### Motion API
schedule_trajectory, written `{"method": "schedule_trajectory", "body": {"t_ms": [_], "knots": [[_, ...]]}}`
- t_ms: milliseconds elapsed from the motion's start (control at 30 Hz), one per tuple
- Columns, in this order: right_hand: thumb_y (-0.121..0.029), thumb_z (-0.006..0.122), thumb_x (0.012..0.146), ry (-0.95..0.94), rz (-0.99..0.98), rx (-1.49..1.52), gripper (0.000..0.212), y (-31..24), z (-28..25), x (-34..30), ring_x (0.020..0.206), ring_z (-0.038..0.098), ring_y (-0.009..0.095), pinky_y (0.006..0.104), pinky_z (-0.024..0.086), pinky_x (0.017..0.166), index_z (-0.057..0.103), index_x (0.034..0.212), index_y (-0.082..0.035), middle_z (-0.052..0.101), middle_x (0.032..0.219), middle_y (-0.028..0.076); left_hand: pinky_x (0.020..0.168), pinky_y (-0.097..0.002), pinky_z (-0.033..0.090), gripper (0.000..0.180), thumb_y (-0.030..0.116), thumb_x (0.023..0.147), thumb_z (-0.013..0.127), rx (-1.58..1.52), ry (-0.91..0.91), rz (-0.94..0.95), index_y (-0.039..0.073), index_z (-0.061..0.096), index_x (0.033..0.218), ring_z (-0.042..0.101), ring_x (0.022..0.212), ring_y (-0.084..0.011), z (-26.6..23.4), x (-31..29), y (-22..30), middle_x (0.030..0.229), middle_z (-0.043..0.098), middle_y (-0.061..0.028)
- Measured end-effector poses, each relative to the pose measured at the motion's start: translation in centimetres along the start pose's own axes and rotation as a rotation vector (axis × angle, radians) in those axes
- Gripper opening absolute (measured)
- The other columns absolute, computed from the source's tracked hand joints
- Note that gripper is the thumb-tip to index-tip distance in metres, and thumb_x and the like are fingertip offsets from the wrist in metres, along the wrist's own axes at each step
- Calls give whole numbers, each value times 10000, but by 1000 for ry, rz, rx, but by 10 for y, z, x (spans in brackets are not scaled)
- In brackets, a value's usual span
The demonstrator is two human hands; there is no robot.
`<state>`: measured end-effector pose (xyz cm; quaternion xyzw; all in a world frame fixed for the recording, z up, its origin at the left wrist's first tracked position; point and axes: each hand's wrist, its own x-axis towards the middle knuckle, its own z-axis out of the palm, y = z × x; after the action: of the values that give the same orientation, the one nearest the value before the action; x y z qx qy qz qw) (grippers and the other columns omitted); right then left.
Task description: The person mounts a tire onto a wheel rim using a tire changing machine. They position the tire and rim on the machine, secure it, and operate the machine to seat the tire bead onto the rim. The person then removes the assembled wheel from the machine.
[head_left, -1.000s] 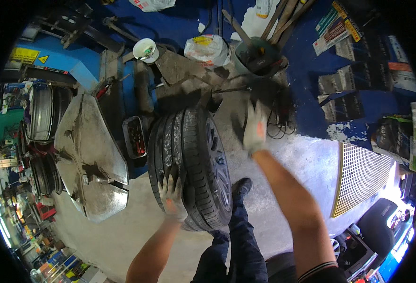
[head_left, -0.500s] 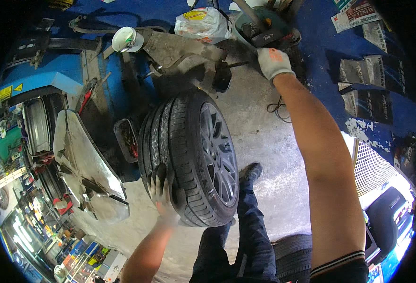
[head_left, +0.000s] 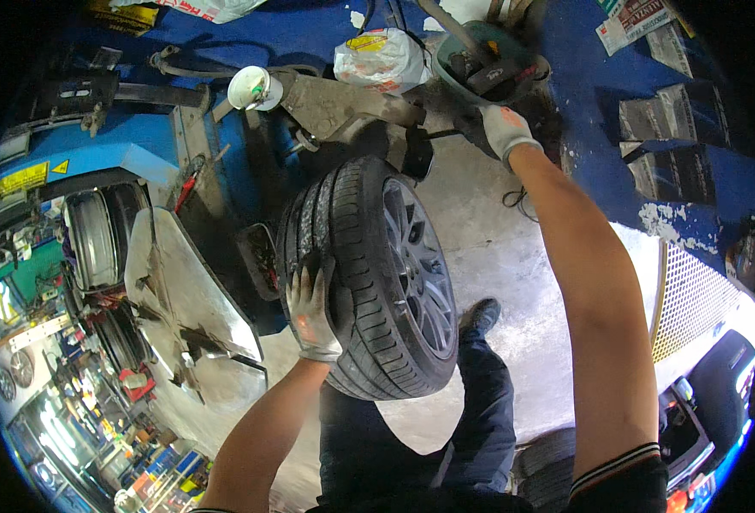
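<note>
At the left, a flat, angular silver metal plate [head_left: 210, 299] sits near a blue steel machine [head_left: 125, 162]. Next, the left hand [head_left: 311, 312], in a pale glove with dark fingertips, lies on the tread of a black-tyred wheel with grey alloy spokes [head_left: 367, 291]; its fingers are extended and loosely spread, pressing rather than wrapped around anything. The wheel is on edge, just in front of the person's legs, with its spoked face turned right. Keeping that palm broad against the tread should steady it best, since 1 hand alone controls any roll or tilt. At the right, the gloved right hand [head_left: 507, 130] reaches out beside a dark green plastic bucket [head_left: 461, 43]; its fingers are too dark to tell their closure or any hold. A stable stance would help this long reach.
</note>
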<state>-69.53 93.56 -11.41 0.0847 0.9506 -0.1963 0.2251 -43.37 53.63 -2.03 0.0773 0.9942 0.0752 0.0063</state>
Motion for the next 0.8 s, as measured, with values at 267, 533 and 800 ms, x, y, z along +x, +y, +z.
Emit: {"method": "schedule_trajectory", "body": {"t_ms": [267, 533, 800], "knots": [[-192, 442, 1033, 247, -21, 188, 380, -30, 24, -17, 1184, 677, 387, 452, 541, 987, 697, 1304, -113, 709, 1290, 193, 1153, -645, 351, 675, 451, 938, 583, -60, 23, 58, -5, 583, 1436, 516, 1313, -560, -7, 4, 4, 1424, 549, -365], [-162, 491, 962, 320, -202, -102, 305, -150, 7, 16, 1043, 734, 389, 475, 577, 911, 778, 1011, -72, 765, 1072, 202, 1154, -644, 337, 747, 527, 951, 551, -49, -53, 37, -25, 552, 1455, 497, 1324, -546, -13, 6, 7, 1416, 544, -358], [-150, 527, 972, 213, -160, -160, 294, -180, 7, 37, 1087, 732, 365, 473, 589, 910, 747, 1160, -99, 756, 1164, 185, 1139, -659, 346, 730, 503, 931, 584, -50, -14, 41, -1, 562, 1458, 506, 1297, -570, -13, 3, 10, 1417, 542, -355]]}}
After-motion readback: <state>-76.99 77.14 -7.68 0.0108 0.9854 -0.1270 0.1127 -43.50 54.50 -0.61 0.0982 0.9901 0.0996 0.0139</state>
